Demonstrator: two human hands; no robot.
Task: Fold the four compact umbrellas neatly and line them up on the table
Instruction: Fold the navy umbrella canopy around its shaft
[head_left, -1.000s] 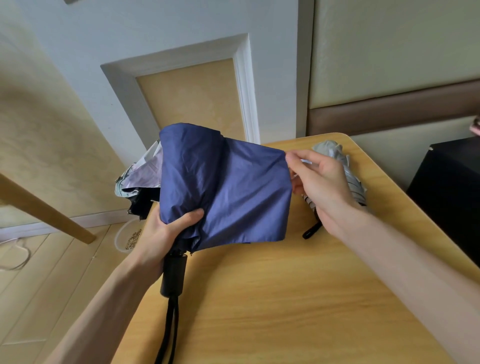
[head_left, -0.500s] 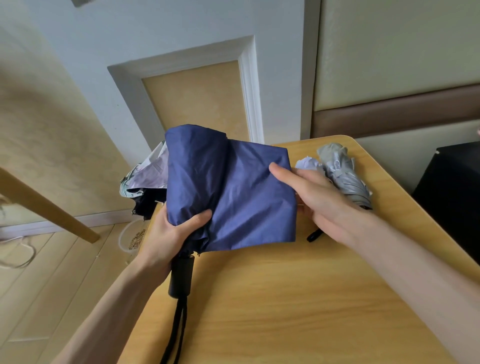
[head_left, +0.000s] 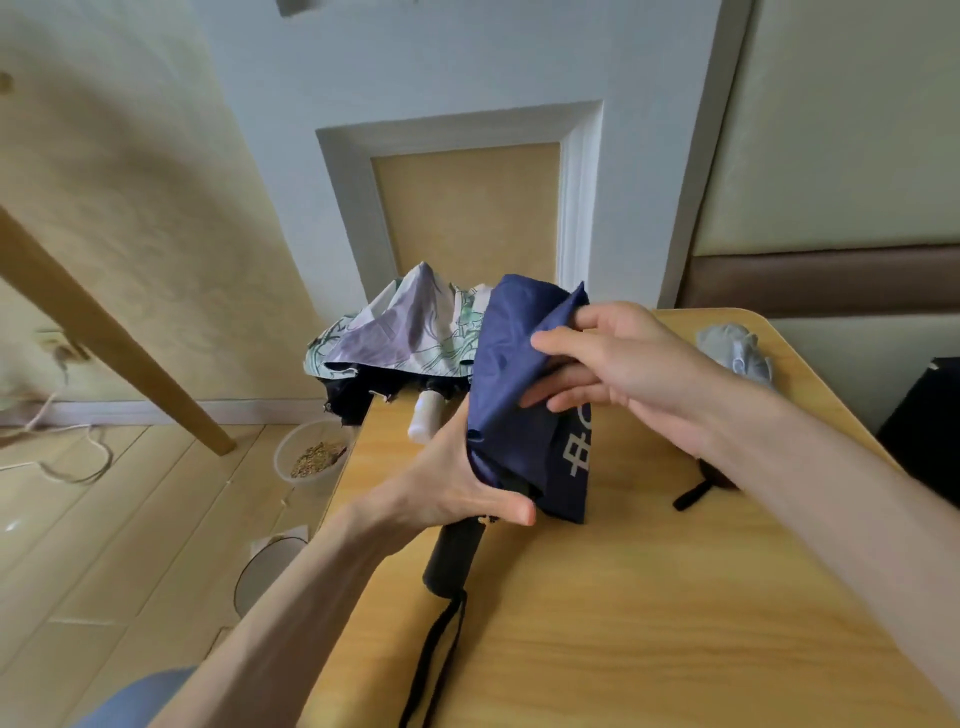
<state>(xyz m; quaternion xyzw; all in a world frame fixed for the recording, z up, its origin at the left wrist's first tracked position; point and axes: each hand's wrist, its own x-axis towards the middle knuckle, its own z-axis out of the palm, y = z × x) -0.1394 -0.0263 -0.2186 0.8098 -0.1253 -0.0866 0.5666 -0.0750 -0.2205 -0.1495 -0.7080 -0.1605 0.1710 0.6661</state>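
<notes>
A navy blue compact umbrella (head_left: 511, 395) with white lettering and a black handle is held over the wooden table (head_left: 623, 597). My left hand (head_left: 457, 483) grips its lower canopy just above the handle. Across the upper canopy lies my right hand (head_left: 608, 364), pinching a fold of blue cloth between thumb and fingers. A floral white-and-green umbrella (head_left: 415, 332) lies half open at the table's far left corner, its pale handle (head_left: 426, 418) pointing toward me. A folded grey umbrella (head_left: 737, 351) rests at the far right, partly hidden by my right forearm.
A black strap end (head_left: 691, 493) lies on the table under my right wrist. On the floor to the left stand a bowl of grain (head_left: 311, 457) and a round lid (head_left: 265, 571). A wooden beam (head_left: 104, 332) slants at left. A dark cabinet (head_left: 930, 431) stands right of the table.
The blue canopy was spread wide; my right hand has swept its flap leftward over the shaft, so the umbrella is now narrower and the lettering shows. The view has shifted, revealing the floral umbrella.
</notes>
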